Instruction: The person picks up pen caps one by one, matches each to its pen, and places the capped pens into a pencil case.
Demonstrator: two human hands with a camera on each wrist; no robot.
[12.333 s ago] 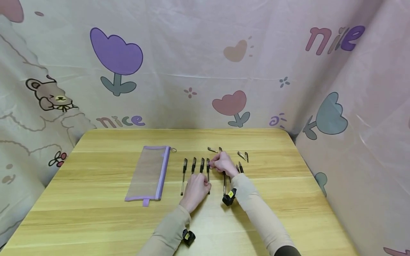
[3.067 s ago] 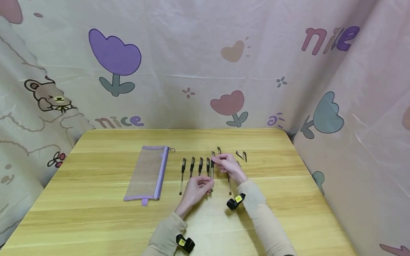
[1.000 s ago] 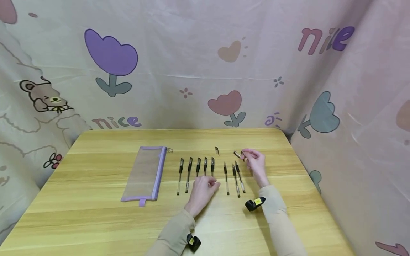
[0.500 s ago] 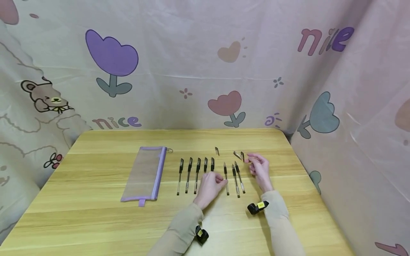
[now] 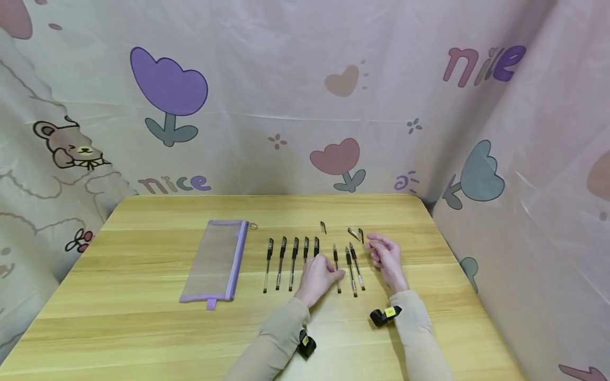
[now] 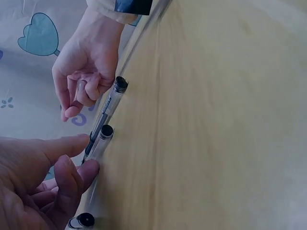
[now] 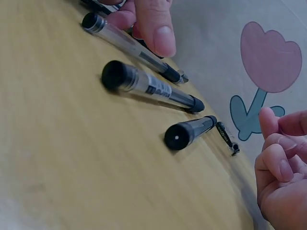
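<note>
My left hand (image 5: 318, 278) is at the lower barrel of an uncapped pen (image 5: 335, 255) on the table. In the left wrist view its thumb and forefinger lie on either side of this clear-barrelled pen (image 6: 101, 141), with a gap between them; contact is unclear. My right hand (image 5: 387, 259) hovers at the right, fingers loosely bent and nothing visible in them, near a loose black pen cap (image 5: 361, 235). Two more uncapped pens, one at left (image 5: 351, 271) and one at right (image 5: 357, 265), lie between the hands. Another cap (image 5: 323, 227) lies farther back.
Several capped pens, the leftmost one (image 5: 268, 264) among them, lie in a row left of my left hand. A mesh pouch (image 5: 214, 259) with purple edging lies flat farther left. A second loose cap (image 5: 353, 233) sits at the back right. Printed curtains (image 5: 267, 79) hang behind the table (image 5: 119, 296).
Over the earlier frames, another capped pen joined the row. My left hand then moved right from the row to the uncapped pen. My right hand drew back slightly from the loose caps.
</note>
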